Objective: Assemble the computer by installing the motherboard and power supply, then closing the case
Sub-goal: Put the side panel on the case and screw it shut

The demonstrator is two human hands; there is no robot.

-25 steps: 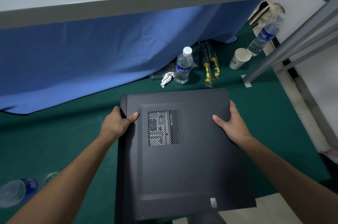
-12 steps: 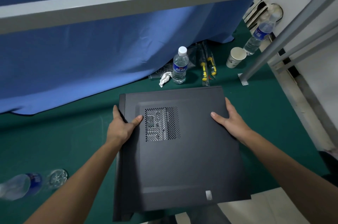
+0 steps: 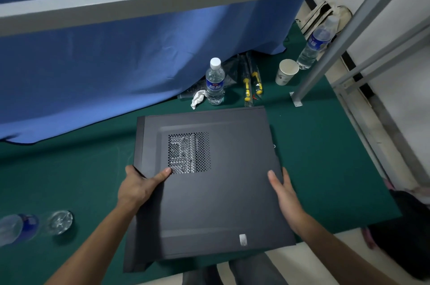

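Observation:
A black computer case (image 3: 221,191) lies flat on the green table (image 3: 69,180), its side panel on top and facing up. A perforated vent (image 3: 189,152) in the panel shows metal parts beneath. My left hand (image 3: 139,186) grips the case's left edge, thumb on top just below the vent, fingers round the side. My right hand (image 3: 282,194) holds the right edge, thumb on the panel and fingers down the side. The inside of the case is hidden by the panel.
Behind the case stand a water bottle (image 3: 215,82), crumpled paper (image 3: 197,98), yellow-handled tools (image 3: 252,84), a paper cup (image 3: 286,72) and a second bottle (image 3: 314,45). A bottle (image 3: 30,226) lies at the left. A grey frame post (image 3: 325,59) and blue curtain (image 3: 116,64) border the table.
Both hands have slid back toward me along the case's side edges. The case sits slightly farther from me and has turned a little.

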